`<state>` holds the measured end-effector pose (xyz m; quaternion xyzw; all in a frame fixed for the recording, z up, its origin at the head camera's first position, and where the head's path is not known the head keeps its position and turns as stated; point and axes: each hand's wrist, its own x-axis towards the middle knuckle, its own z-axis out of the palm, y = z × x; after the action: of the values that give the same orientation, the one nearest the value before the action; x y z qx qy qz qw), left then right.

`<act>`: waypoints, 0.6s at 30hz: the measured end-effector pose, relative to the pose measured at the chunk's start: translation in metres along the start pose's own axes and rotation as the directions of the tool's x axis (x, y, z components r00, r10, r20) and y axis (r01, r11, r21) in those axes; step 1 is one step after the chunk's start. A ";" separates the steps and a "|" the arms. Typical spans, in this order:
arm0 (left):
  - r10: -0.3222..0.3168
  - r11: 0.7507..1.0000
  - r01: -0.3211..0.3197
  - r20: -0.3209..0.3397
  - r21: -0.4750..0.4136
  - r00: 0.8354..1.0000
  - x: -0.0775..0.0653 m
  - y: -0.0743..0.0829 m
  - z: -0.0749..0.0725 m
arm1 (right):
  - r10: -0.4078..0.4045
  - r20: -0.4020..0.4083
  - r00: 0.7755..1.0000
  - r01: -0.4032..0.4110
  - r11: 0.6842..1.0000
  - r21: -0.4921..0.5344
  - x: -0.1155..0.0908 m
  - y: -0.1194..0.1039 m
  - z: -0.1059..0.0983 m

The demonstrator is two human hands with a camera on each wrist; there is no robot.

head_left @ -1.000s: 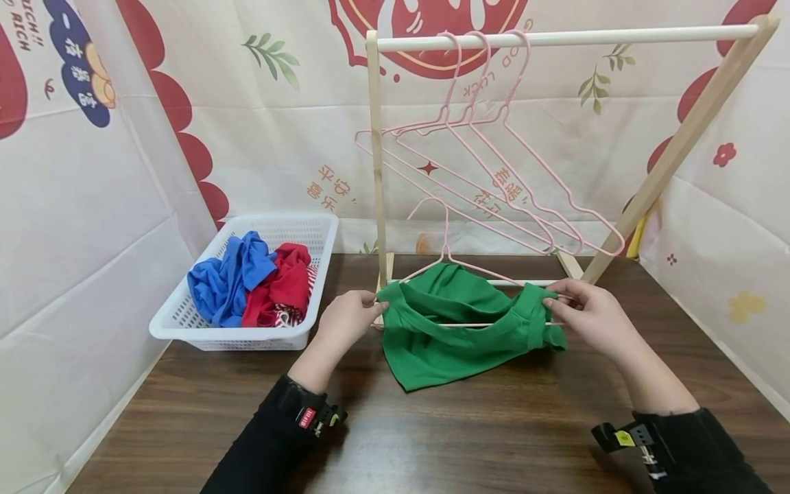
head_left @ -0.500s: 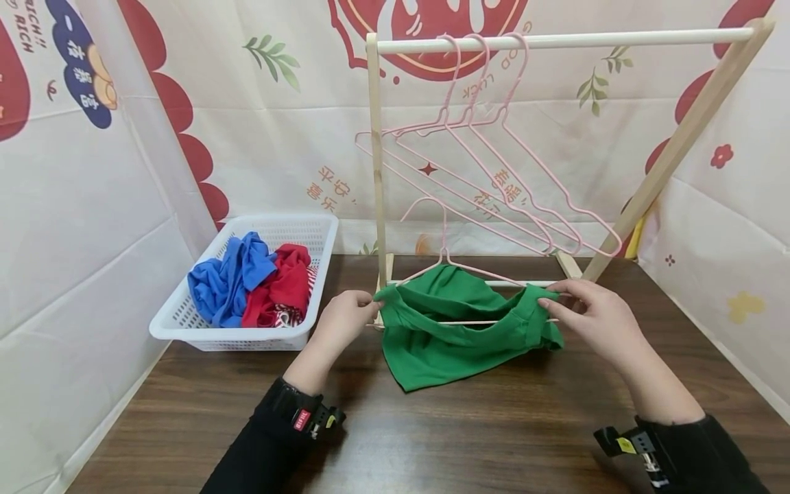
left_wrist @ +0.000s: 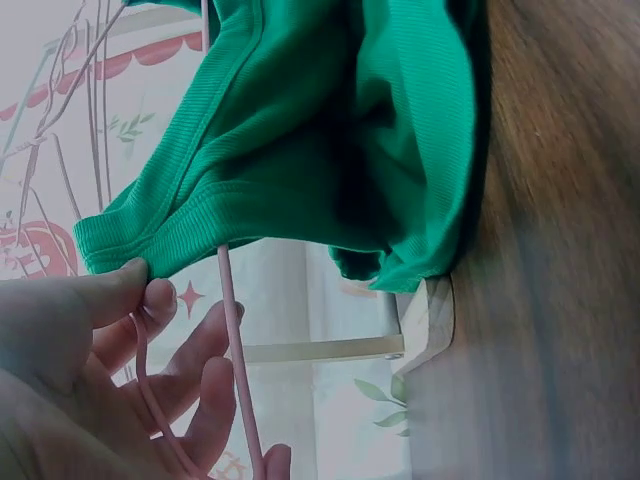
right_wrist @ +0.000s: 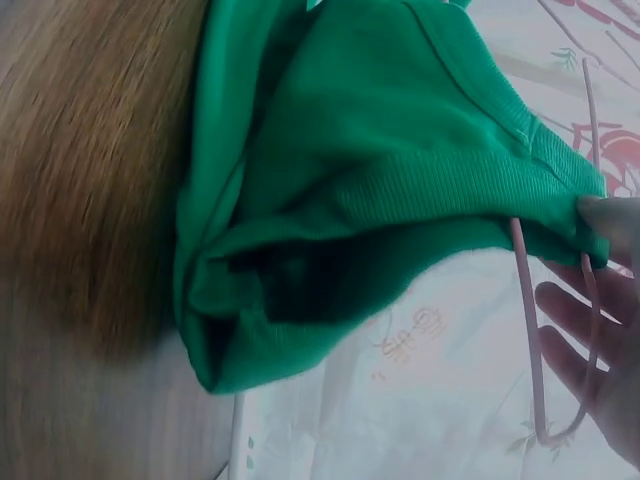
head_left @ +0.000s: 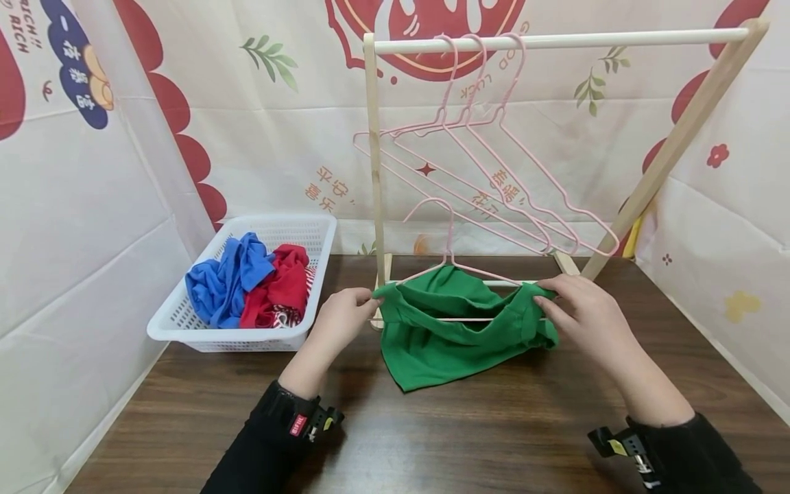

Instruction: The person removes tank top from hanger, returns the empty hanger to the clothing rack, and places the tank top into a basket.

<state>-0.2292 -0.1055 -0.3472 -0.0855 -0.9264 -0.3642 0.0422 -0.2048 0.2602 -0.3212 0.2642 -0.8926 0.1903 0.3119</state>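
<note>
A small green tank top (head_left: 457,353) with ribbed edges hangs on a pink wire hanger (head_left: 449,247) above the brown table, its lower part drooping toward the front. My left hand (head_left: 342,317) pinches the top's left shoulder between thumb and index finger. In the left wrist view, the end of the hanger (left_wrist: 230,320) pokes out of the armhole against my other fingers. On the opposite side, my right hand (head_left: 589,315) pinches the right shoulder. There too the hanger's rounded end (right_wrist: 535,350) sticks out, beside my fingers in the right wrist view. The hook points up, free of the rod.
Behind the top stands a wooden rack with a white rod (head_left: 617,39), where 3 pink hangers (head_left: 506,185) hang. To the left, a white basket (head_left: 228,335) holds blue cloth (head_left: 225,288) and red cloth (head_left: 285,274). Printed fabric walls enclose the table (head_left: 432,439).
Both hands keep their pinch on the tank top. My right hand has shifted slightly left and inward, and the hanger's hook has turned a little. The basket and rack stay put.
</note>
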 end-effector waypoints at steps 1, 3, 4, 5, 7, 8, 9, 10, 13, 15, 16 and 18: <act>0.002 1.000 -0.002 0.000 -0.002 1.000 0.000 0.001 0.000 | -0.004 -0.006 1.000 0.004 1.000 0.001 0.001 -0.001 0.001; 0.008 1.000 -0.008 -0.001 -0.002 1.000 -0.001 0.002 -0.001 | -0.009 -0.016 1.000 0.009 1.000 0.005 0.002 -0.003 0.002; 0.009 1.000 -0.009 0.000 -0.003 1.000 -0.001 0.003 -0.001 | -0.014 -0.021 1.000 0.014 1.000 0.006 0.003 -0.004 0.002; 0.011 1.000 -0.011 -0.002 -0.003 1.000 -0.001 0.004 -0.002 | -0.020 -0.025 0.999 0.020 1.000 0.007 0.004 -0.006 0.003; 0.012 1.000 -0.012 -0.005 -0.003 1.000 -0.002 0.005 -0.002 | -0.034 -0.031 0.999 0.034 0.999 0.014 0.006 -0.008 0.004; 0.013 1.000 -0.013 -0.006 -0.003 1.000 -0.002 0.006 -0.003 | -0.039 -0.032 0.999 0.040 0.999 0.019 0.007 -0.009 0.004; 0.011 1.000 -0.011 -0.005 -0.002 1.000 -0.003 0.007 -0.003 | -0.044 -0.034 0.998 0.045 0.999 0.023 0.008 -0.011 0.005; 0.010 1.000 -0.010 -0.004 -0.001 1.000 -0.003 0.007 -0.003 | -0.047 -0.033 0.998 0.048 0.998 0.028 0.009 -0.012 0.005; 0.017 1.000 -0.017 -0.007 0.007 1.000 -0.004 0.009 -0.003 | -0.057 -0.032 0.998 0.058 0.997 0.043 0.012 -0.017 0.007; 0.026 1.000 -0.026 -0.010 0.014 1.000 -0.004 0.010 -0.002 | -0.068 -0.037 0.997 0.069 0.996 0.049 0.014 -0.019 0.009; 0.030 0.999 -0.030 -0.013 0.016 0.999 -0.004 0.010 -0.001 | -0.074 -0.040 0.996 0.076 0.996 0.052 0.015 -0.020 0.010; 0.038 0.999 -0.037 -0.014 0.017 0.999 -0.004 0.010 0.000 | -0.085 -0.047 0.995 0.087 0.995 0.057 0.017 -0.023 0.011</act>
<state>-0.2230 -0.0990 -0.3412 -0.0998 -0.9273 -0.3564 0.0565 -0.2081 0.2306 -0.3142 0.3072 -0.8672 0.2088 0.3315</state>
